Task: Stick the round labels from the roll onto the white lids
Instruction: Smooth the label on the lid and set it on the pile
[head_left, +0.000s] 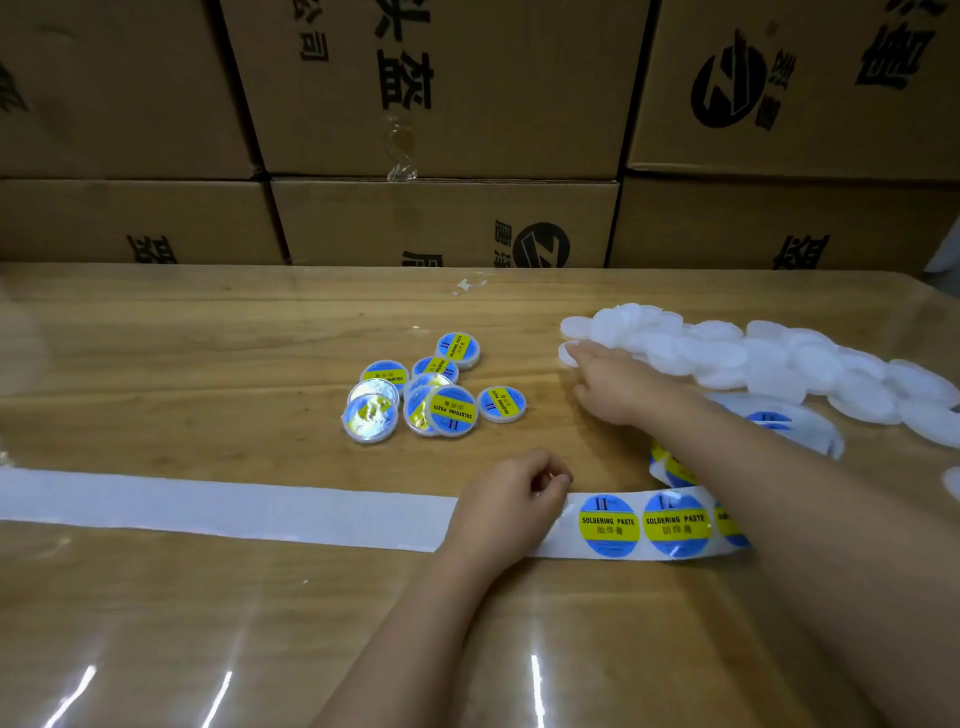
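On the head camera, our right hand (608, 384) stretches out with its fingers relaxed, fingertips touching a white lid (566, 354) at the left end of the pile of white lids (727, 353) on the bench (208, 364). Our left hand (511, 499) sits curled on the backing strip (208, 504), just beside the first round label (608, 525); whether it pinches anything, we cannot tell. The roll (800, 426) lies behind our right forearm.

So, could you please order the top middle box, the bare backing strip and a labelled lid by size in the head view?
1. top middle box
2. bare backing strip
3. labelled lid
The order is clear, even though the box is farthest.
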